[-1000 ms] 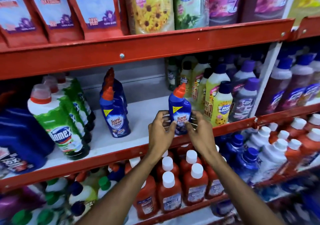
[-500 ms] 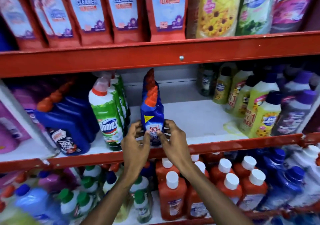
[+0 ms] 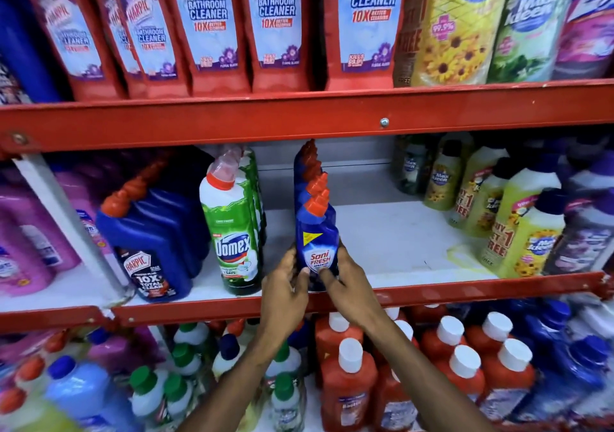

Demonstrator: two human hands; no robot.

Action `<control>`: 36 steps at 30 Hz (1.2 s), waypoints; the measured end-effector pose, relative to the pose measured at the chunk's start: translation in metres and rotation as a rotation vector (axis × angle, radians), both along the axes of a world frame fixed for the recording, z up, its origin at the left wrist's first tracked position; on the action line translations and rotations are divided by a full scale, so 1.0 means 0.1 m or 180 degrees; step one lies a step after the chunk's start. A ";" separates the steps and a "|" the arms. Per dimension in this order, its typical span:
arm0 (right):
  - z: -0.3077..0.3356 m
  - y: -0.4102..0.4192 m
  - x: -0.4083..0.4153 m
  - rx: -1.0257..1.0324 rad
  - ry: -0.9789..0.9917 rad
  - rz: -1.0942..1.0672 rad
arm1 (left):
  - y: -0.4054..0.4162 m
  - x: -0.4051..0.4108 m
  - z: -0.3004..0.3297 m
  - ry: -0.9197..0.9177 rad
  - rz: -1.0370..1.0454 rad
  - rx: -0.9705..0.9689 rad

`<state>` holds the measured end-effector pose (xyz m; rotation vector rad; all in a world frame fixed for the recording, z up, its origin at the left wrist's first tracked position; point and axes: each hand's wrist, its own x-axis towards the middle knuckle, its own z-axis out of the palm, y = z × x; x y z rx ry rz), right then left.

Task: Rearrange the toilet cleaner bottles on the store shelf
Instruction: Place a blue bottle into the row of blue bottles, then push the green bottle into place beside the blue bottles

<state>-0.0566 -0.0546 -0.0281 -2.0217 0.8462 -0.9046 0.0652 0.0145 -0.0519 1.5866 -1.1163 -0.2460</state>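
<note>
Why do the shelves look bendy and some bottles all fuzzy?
Head view: the wide lens bows the red shelf rail; bottles near the picture's edges and bottom smear with blur, while the Sani Fresh bottle between the left hand and right hand stays sharp.

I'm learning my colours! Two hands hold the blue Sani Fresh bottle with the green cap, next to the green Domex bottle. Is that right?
Almost. In the head view the Sani Fresh bottle has an orange-red cap, not green. The rest holds: left hand and right hand both hold it, beside the green Domex bottle.
</note>
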 end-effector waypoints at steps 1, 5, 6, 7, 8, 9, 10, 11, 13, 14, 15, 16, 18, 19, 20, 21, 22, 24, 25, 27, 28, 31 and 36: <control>-0.01 -0.01 -0.01 0.0022 -0.0006 0.0002 | -0.01 -0.01 0.00 0.0024 -0.0014 0.0012; -0.01 -0.03 -0.02 0.0095 0.0016 0.0074 | -0.02 -0.02 0.00 0.0070 -0.0035 0.0023; -0.01 -0.02 -0.02 0.0106 0.0041 0.0081 | -0.02 -0.02 0.00 0.0083 -0.0046 0.0022; -0.01 -0.03 -0.02 0.0113 0.0062 0.0086 | -0.01 -0.02 0.00 0.0085 -0.0051 0.0026; -0.02 -0.03 -0.02 0.0135 0.0062 0.0083 | -0.01 -0.02 0.00 0.0080 -0.0048 0.0026; -0.03 -0.04 -0.01 0.0159 0.0056 0.0071 | -0.01 -0.02 0.00 0.0075 -0.0037 0.0023; -0.04 -0.05 -0.01 0.0188 0.0048 0.0051 | -0.01 -0.03 0.00 0.0071 -0.0022 0.0017; -0.05 -0.05 0.00 0.0205 0.0050 0.0033 | 0.00 -0.03 0.00 0.0065 -0.0005 0.0015; -0.05 -0.05 0.00 0.0192 0.0067 0.0020 | 0.00 -0.03 0.00 0.0049 0.0004 0.0011; -0.06 -0.05 0.01 0.0185 0.0068 0.0002 | 0.00 -0.04 0.01 0.0045 0.0003 0.0007; -0.05 -0.05 0.01 0.0184 0.0043 0.0003 | 0.01 -0.04 0.02 0.0046 -0.0002 -0.0003; -0.07 -0.06 0.02 0.0187 -0.0013 0.0000 | 0.02 -0.04 0.03 0.0064 -0.0011 -0.0024; -0.09 -0.03 0.01 0.0190 -0.0229 -0.0132 | 0.09 -0.06 0.07 0.0155 -0.0008 -0.0105; -0.10 0.02 0.00 0.0185 -0.0422 -0.0308 | 0.15 -0.06 0.09 0.0184 0.0043 -0.0164; -0.09 0.09 -0.01 0.0108 -0.0688 -0.0531 | 0.24 -0.06 0.11 0.0175 0.0153 -0.0256; -0.08 0.18 -0.01 -0.0055 -0.1017 -0.0756 | 0.33 -0.04 0.12 0.0130 0.0323 -0.0398; -0.06 0.28 -0.02 -0.0279 -0.1339 -0.0979 | 0.44 -0.01 0.13 0.0076 0.0528 -0.0607; -0.04 0.48 0.05 -0.0707 -0.1709 -0.1165 | 0.64 0.13 0.16 -0.0053 0.0962 -0.1065; -0.01 0.58 0.13 -0.0837 -0.1740 -0.1087 | 0.72 0.21 0.17 -0.0088 0.1128 -0.1208; -0.01 0.70 0.36 -0.0748 -0.1610 -0.0726 | 0.81 0.39 0.20 -0.0059 0.1261 -0.1311; -0.01 0.75 0.50 -0.0558 -0.1480 -0.0486 | 0.83 0.49 0.20 0.0024 0.1206 -0.1277; 0.02 0.81 0.87 0.0122 -0.1111 0.0014 | 0.82 0.78 0.16 0.0394 0.0757 -0.0856; 0.09 0.76 1.28 0.1001 -0.1031 0.0083 | 0.65 1.07 0.14 0.1044 -0.0190 -0.0398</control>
